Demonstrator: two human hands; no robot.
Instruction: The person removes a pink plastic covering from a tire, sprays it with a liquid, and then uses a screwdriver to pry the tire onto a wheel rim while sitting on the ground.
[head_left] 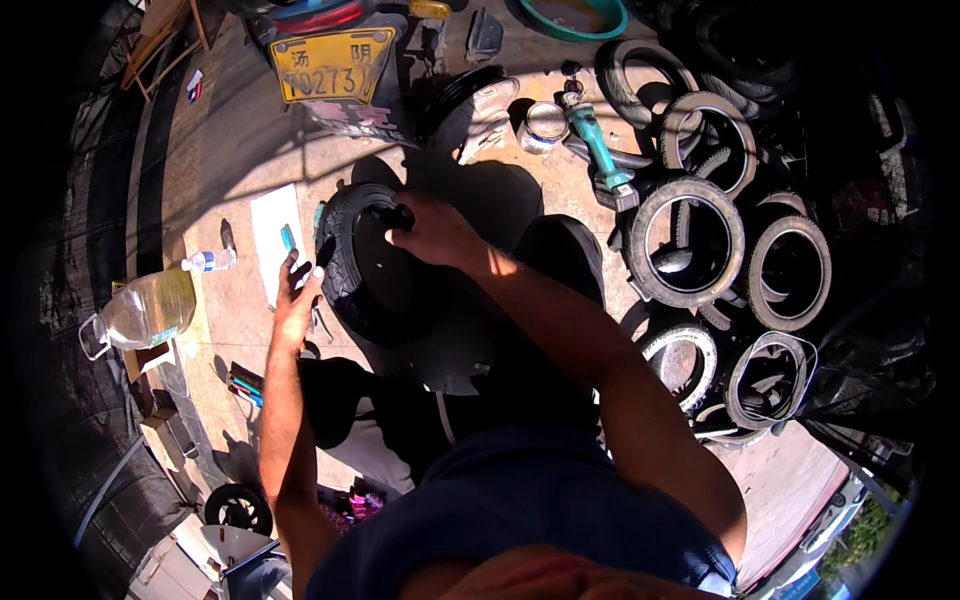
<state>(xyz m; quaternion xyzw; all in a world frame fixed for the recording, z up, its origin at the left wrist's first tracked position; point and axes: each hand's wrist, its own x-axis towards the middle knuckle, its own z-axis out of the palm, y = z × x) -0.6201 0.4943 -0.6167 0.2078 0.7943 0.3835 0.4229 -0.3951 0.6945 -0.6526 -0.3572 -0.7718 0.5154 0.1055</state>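
Observation:
A small black wheel with its tyre (pixel 362 262) stands on edge on the pavement in front of me. My left hand (pixel 297 296) rests flat against the tyre's left sidewall, fingers spread. My right hand (pixel 432 232) reaches over the top of the wheel, fingers curled on a small dark part at the hub, which I cannot make out. My dark-trousered knees sit just below the wheel.
A scooter's rear with a yellow plate (pixel 332 63) stands behind. A heap of worn tyres (pixel 690 240) fills the right, with a green power tool (pixel 598 150) and a metal tin (pixel 545 124). A large clear jug (pixel 145 312), a small bottle (pixel 208 261) and a white sheet (pixel 275 240) lie left.

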